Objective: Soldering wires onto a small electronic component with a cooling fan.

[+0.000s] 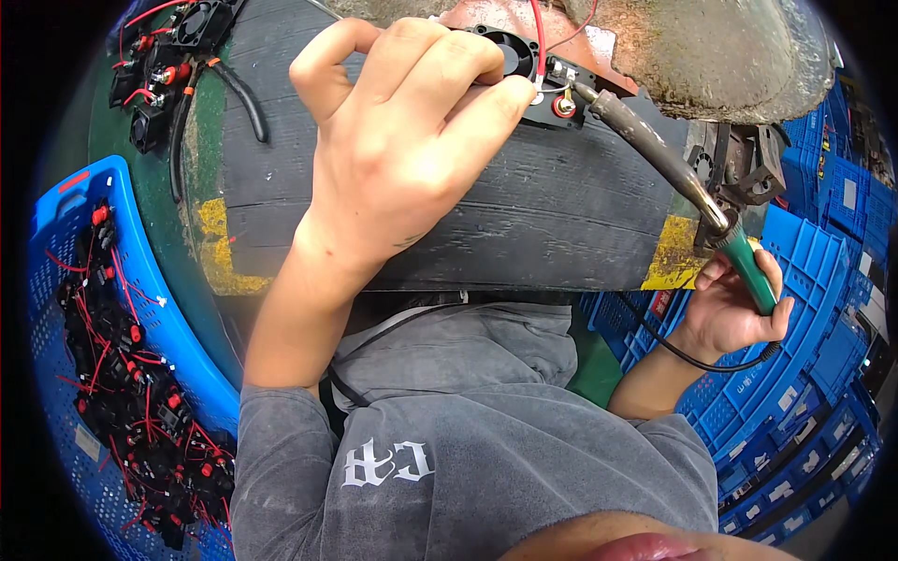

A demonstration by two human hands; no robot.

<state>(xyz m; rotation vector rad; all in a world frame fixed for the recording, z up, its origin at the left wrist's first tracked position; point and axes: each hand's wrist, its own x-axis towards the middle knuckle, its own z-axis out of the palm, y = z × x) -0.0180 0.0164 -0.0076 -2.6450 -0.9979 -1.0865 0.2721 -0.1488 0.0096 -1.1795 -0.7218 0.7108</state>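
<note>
My right hand (734,313) is closed around the green handle of a soldering iron (655,154). The iron's tip touches or nearly touches a metal terminal on a small black fan unit (524,56) at the bench's far side. Over that unit, my left hand (402,140) is closed, thumb and fingertips pinched where a red wire (540,42) comes down to the terminal. A red-ringed terminal post (564,105) sits beside the iron's tip. The hand covers the unit's left part.
A blue basket (178,309) full of black fan units with red wires stands at left. More fan units (192,28) and black cable pieces (245,98) lie far left. At right are a metal holder (748,168) and stacked blue crates (795,271). A rough, rusty metal piece (730,56) overhangs the far side.
</note>
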